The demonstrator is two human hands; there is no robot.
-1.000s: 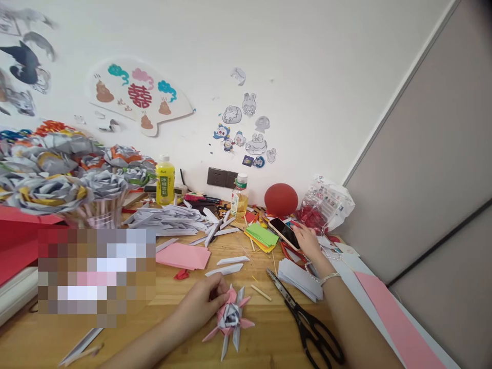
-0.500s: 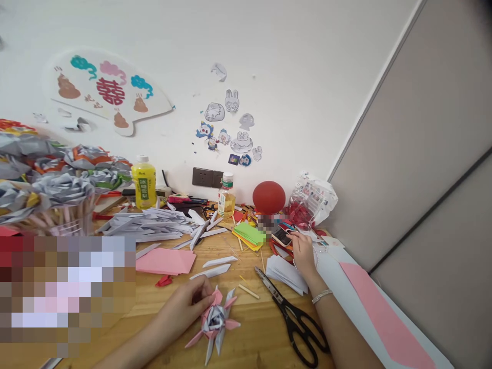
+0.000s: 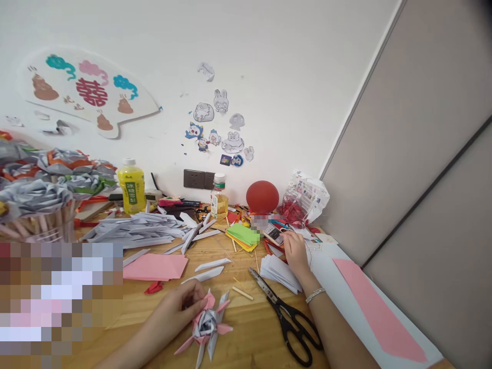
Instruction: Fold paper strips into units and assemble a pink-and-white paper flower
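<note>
My left hand (image 3: 177,310) is closed on a folded paper flower (image 3: 208,324) low over the table, pinching one pink petal. Pink and white points stick out around its white rolled centre. My right hand (image 3: 296,252) reaches forward with its fingertips at a phone (image 3: 273,233), whose screen shows light content. Its fingers look stretched out and grip nothing that I can see. Black-handled scissors (image 3: 291,324) lie between my two hands. A stack of white paper slips (image 3: 280,273) rests beside my right wrist.
Folded white strips (image 3: 134,228) and pink sheets (image 3: 157,266) lie on the left. Green sheets (image 3: 244,233), a tea bottle (image 3: 219,199), a yellow drink bottle (image 3: 131,189), a red balloon (image 3: 262,197) and a plastic bag (image 3: 307,195) stand along the wall. Paper flowers (image 3: 36,197) crowd the far left.
The view has turned slightly to the right, so everything sits farther left. The phone's screen looks brighter than before. My left hand still holds the flower; my right hand stays at the phone.
</note>
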